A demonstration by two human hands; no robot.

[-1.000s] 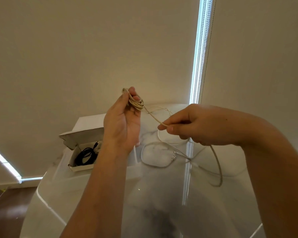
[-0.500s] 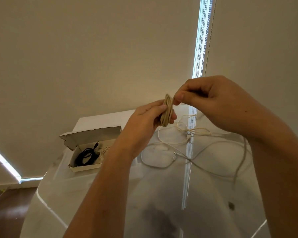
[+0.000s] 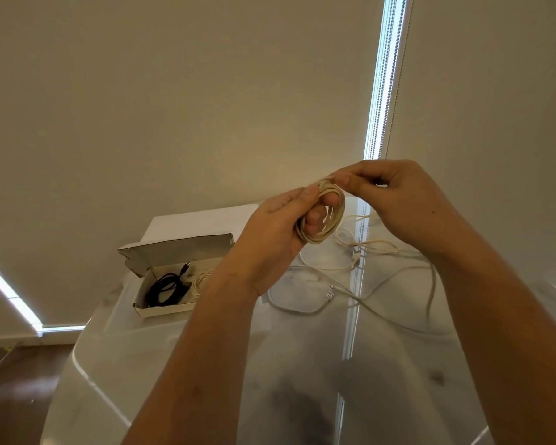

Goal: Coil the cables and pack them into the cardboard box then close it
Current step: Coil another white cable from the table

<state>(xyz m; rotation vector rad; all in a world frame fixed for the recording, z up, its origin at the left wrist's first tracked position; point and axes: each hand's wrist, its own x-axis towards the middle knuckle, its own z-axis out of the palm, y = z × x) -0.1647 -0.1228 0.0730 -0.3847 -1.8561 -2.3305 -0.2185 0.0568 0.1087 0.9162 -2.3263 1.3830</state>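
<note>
Left hand (image 3: 270,239) is gripping a beige cable coil (image 3: 323,216), fingers curling through its loops, raised above the glossy table (image 3: 174,364). Right hand (image 3: 395,200) is pinching the coil's top strand. Loose white cables (image 3: 318,284) are lying on the table below. Cardboard box (image 3: 170,281), lid open, is sitting left, holding a black cable (image 3: 167,285).

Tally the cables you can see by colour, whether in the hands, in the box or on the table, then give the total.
Black: 1, coiled black cable in the cardboard box.
White or cream: at least 3, the coil in the hands, a coiled white cable in the box, and the loose white cables on the table, too tangled to separate.
Total: at least 4.
</note>
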